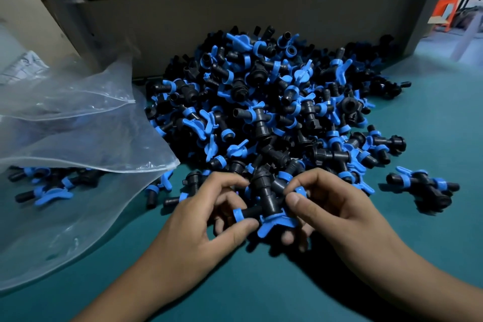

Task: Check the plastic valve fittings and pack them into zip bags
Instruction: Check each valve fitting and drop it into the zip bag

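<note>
A black valve fitting [264,192] with blue rings and a blue butterfly handle is held between both hands just above the green table. My left hand [209,219] pinches its left stub end. My right hand [332,209] grips its right side, thumb near the blue handle. Behind it lies a big heap of the same black and blue fittings [274,104]. Clear zip bags [86,125] lie at the left, and one of them holds several fittings [52,183].
The green table surface [261,282] spreads under my forearms. A grey-brown board [235,21] stands behind the heap. One loose fitting [423,187] lies apart at the right. An orange stool [444,13] is far off at the upper right.
</note>
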Tool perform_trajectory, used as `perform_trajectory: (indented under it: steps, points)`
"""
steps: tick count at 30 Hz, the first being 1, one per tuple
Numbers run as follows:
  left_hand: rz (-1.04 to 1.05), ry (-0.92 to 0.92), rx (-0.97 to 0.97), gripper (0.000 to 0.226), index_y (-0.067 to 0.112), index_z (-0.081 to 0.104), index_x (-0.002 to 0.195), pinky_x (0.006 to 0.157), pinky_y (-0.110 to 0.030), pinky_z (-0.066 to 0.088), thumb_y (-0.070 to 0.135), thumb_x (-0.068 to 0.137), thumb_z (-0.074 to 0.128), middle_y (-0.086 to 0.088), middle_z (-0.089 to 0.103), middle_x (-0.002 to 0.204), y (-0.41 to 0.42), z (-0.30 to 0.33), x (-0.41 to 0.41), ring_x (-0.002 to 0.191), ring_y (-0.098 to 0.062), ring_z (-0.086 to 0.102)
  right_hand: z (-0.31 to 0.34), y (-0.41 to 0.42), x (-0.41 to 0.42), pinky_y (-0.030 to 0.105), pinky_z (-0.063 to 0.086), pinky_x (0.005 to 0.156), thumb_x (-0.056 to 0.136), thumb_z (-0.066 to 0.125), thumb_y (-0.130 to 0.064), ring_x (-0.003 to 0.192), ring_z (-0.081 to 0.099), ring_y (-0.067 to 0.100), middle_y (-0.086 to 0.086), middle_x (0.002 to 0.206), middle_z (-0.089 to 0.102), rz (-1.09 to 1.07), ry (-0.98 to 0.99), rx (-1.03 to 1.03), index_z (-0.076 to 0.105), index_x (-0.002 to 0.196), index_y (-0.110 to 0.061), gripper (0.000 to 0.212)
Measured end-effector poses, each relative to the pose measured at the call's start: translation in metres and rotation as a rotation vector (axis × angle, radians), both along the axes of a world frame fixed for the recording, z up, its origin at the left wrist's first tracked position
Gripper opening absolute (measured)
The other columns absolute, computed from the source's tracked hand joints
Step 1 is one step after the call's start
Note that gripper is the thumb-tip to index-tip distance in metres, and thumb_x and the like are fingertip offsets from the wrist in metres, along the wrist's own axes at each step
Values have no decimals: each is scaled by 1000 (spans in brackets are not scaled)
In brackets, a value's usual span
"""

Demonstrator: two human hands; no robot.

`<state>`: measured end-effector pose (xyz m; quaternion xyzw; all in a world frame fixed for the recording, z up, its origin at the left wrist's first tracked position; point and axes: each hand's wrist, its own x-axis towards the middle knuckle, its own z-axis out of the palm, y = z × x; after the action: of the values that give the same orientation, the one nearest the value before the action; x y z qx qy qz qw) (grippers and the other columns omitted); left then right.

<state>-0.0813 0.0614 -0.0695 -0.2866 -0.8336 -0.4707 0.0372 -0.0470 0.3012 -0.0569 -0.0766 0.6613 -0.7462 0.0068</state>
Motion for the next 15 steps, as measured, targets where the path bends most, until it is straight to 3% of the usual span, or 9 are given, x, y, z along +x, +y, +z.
perform_trajectory:
  steps: [3, 6, 10, 12, 15]
  points:
    - [38, 108, -56, 23, 30, 62, 109, 65, -26, 49, 43, 92, 68, 5, 63, 83, 2, 2, 2, 70, -18, 58, 1, -1, 0, 30, 55, 53, 91, 72, -25, 62, 71, 28, 12, 71, 63, 3, 12, 13, 68, 94, -13, 13]
    - [94, 142, 30, 18, 29, 67, 104, 65, -20, 49, 37, 89, 71, 5, 66, 86, 3, 4, 2, 70, -17, 62, -1, 3, -1, 32, 50, 63, 86, 78, -19, 69, 62, 23, 15, 78, 59, -18, 107, 90, 71, 91, -18, 9]
    - [159, 399, 37, 15, 20, 72, 101, 82, -23, 51, 18, 87, 77, 9, 69, 102, 3, 7, 5, 96, -16, 70, -2, 8, -3, 24, 50, 80, 84, 79, -1, 93, 66, 15, 3, 101, 69, -14, 282, 179, 68, 72, -11, 20]
    - [176, 536, -6, 16, 9, 73, 99, 86, -28, 51, 3, 85, 77, 3, 69, 103, 3, 5, 6, 100, -16, 69, -4, 7, -3, 29, 53, 84, 85, 80, 11, 96, 68, 20, 0, 101, 71, -40, 342, 264, 66, 74, -12, 29]
    - [185, 602, -4, 15, 2, 73, 97, 88, -31, 52, -4, 83, 75, -3, 68, 103, 3, 5, 5, 100, -19, 68, -6, 6, -4, 38, 54, 85, 83, 80, 18, 95, 68, 23, 2, 102, 71, -65, 373, 322, 65, 84, -14, 35]
